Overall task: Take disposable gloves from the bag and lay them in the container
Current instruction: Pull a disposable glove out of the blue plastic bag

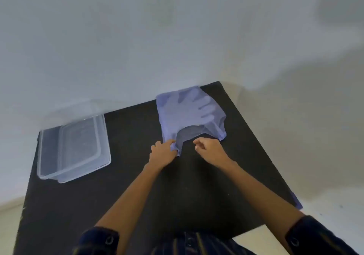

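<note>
The gloves (199,107) are inside the bag (169,116), showing through its thin, pale bluish-purple plastic as darker finger shapes spread toward the far right corner. How many there are cannot be told; only a fan of fingers and a palm outline read through the film. The bag lies flat on the black counter (137,185), at the far side, right of centre, with its far edge against the wall (137,38). Its mouth faces the person and gapes in a dark arch between two handle-like flaps.

The left hand (162,152) is closed on the near left flap of the bag, thumb and fingers pinching the plastic at the edge of the opening. The right hand (208,149) sits just at the right side of the mouth, fingers curled loosely inward; whether it grips the plastic or only touches it cannot be told. Both forearms are bare, reaching from dark sleeves with buttoned cuffs at the bottom of the view.

The container (47,152) stands well apart to the left, on the far left part of the counter. It is clear plastic, rectangular, open at the top, and nothing is visible inside it. A second clear rectangular piece (102,136) overlaps its right side, tilted slightly; it may be the lid, though that is not certain.
</note>
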